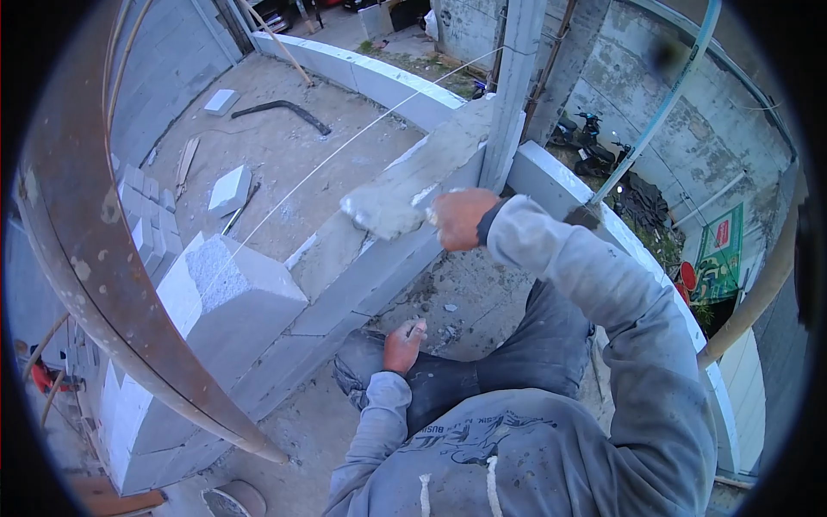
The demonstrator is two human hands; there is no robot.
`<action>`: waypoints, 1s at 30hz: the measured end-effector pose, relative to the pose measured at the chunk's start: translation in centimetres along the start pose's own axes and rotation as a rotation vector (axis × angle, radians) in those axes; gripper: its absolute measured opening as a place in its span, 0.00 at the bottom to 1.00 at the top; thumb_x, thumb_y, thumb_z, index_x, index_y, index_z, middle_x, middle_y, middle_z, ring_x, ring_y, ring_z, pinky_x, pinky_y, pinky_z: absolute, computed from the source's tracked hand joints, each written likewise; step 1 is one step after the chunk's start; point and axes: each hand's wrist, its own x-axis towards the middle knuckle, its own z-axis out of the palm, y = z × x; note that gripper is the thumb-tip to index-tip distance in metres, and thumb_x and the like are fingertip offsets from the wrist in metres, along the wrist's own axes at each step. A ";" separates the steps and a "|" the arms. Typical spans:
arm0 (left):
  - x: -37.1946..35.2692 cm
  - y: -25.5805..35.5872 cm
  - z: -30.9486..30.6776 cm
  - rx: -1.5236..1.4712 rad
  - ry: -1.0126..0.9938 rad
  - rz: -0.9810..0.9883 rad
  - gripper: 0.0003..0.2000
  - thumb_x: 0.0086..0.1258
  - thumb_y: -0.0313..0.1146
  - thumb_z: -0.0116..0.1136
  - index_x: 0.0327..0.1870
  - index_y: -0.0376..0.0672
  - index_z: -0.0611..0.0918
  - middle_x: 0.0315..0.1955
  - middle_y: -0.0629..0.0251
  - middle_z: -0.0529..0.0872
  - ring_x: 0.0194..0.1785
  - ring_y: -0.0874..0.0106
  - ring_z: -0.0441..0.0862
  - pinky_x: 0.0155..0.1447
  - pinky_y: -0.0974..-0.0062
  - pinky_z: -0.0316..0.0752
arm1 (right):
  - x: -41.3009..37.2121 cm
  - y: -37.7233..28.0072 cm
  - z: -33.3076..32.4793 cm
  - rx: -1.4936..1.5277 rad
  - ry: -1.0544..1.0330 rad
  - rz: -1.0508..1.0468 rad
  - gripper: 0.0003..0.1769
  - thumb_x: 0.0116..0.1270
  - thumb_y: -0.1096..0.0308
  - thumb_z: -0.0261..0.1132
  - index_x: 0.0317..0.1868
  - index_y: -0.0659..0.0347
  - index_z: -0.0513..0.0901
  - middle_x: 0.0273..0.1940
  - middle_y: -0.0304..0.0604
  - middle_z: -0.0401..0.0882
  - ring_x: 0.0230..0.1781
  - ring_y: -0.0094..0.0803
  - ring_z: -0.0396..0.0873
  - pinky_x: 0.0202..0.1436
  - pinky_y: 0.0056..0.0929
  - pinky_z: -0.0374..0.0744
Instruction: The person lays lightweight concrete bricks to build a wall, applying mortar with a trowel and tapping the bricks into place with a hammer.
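Observation:
My right hand (459, 219) is closed round the handle end of a trowel (383, 215), whose blade is coated with wet grey mortar. The trowel is over the top of a low wall of pale blocks (362, 276). Mortar (448, 142) covers the wall top from the trowel up to a grey post (508, 95). A large pale block (250, 302) sits on the wall to the left. My left hand (402, 346) rests near my knee, its fingers curled in; whether anything is inside them is hidden. A taut string (345, 145) runs above the wall.
A rusty curved metal piece (112, 250) crosses the left side. Loose blocks (230, 190) and a stack of blocks (146, 207) are beyond the wall. A bucket (234, 500) stands at the bottom left. Motorbikes (590, 138) are below at the right.

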 end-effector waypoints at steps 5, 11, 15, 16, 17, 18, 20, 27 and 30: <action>0.3 -0.5 0.0 0.016 0.006 0.018 0.18 0.68 0.45 0.52 0.44 0.37 0.82 0.28 0.58 0.85 0.35 0.67 0.84 0.43 0.72 0.74 | -2.8 -3.2 0.3 -0.032 -0.070 -0.062 0.15 0.49 0.69 0.57 0.37 0.67 0.79 0.36 0.57 0.81 0.41 0.50 0.80 0.46 0.43 0.76; 0.0 -0.5 -0.3 0.021 0.011 -0.005 0.17 0.67 0.44 0.52 0.43 0.37 0.82 0.27 0.59 0.85 0.34 0.67 0.83 0.42 0.72 0.74 | -6.5 0.3 1.7 0.065 -0.108 -0.124 0.17 0.49 0.65 0.60 0.37 0.68 0.75 0.31 0.57 0.79 0.36 0.50 0.80 0.43 0.42 0.77; -0.3 -1.2 -0.6 0.009 0.019 0.006 0.16 0.67 0.43 0.52 0.45 0.38 0.81 0.27 0.59 0.85 0.34 0.69 0.84 0.41 0.74 0.74 | -9.0 2.6 2.5 0.369 -0.073 0.010 0.17 0.51 0.62 0.59 0.37 0.68 0.75 0.31 0.58 0.78 0.34 0.52 0.78 0.41 0.43 0.75; -0.3 -1.2 -0.6 0.008 0.019 0.006 0.16 0.67 0.43 0.52 0.45 0.38 0.81 0.27 0.59 0.85 0.34 0.69 0.84 0.41 0.74 0.74 | -9.3 2.7 2.5 0.438 0.005 0.117 0.17 0.50 0.64 0.58 0.37 0.69 0.75 0.33 0.60 0.78 0.37 0.54 0.78 0.43 0.44 0.73; -0.2 -1.2 -0.6 0.004 0.017 0.001 0.16 0.67 0.42 0.53 0.45 0.38 0.81 0.27 0.59 0.85 0.34 0.69 0.84 0.42 0.74 0.74 | -9.2 2.7 2.5 0.403 0.080 0.171 0.17 0.51 0.63 0.58 0.37 0.68 0.74 0.33 0.60 0.78 0.39 0.53 0.78 0.44 0.43 0.74; -0.4 -0.9 -0.6 0.003 0.012 -0.005 0.16 0.67 0.42 0.53 0.46 0.38 0.81 0.27 0.59 0.85 0.34 0.68 0.84 0.42 0.74 0.74 | -9.0 2.9 2.7 0.406 0.080 0.173 0.17 0.51 0.63 0.58 0.37 0.68 0.74 0.33 0.60 0.78 0.39 0.53 0.78 0.44 0.43 0.74; -0.5 -0.3 -0.7 0.025 0.011 -0.015 0.16 0.67 0.42 0.53 0.46 0.38 0.81 0.27 0.59 0.85 0.34 0.68 0.84 0.42 0.74 0.74 | -8.3 3.4 3.5 0.167 0.302 0.285 0.18 0.53 0.63 0.58 0.39 0.68 0.72 0.31 0.58 0.78 0.38 0.51 0.79 0.43 0.43 0.75; -0.1 -0.8 -0.4 0.066 0.005 0.010 0.18 0.67 0.45 0.54 0.46 0.39 0.81 0.28 0.58 0.86 0.35 0.67 0.84 0.42 0.72 0.74 | -9.8 3.2 9.5 -0.091 0.489 0.142 0.09 0.60 0.69 0.54 0.39 0.65 0.70 0.26 0.52 0.78 0.28 0.50 0.79 0.31 0.46 0.76; -0.1 -0.6 -0.6 0.105 0.005 0.005 0.18 0.66 0.46 0.53 0.45 0.40 0.81 0.28 0.58 0.86 0.35 0.66 0.84 0.42 0.72 0.74 | -12.5 3.6 8.6 -0.013 0.354 0.165 0.11 0.59 0.67 0.55 0.39 0.65 0.71 0.27 0.52 0.79 0.29 0.49 0.80 0.33 0.46 0.76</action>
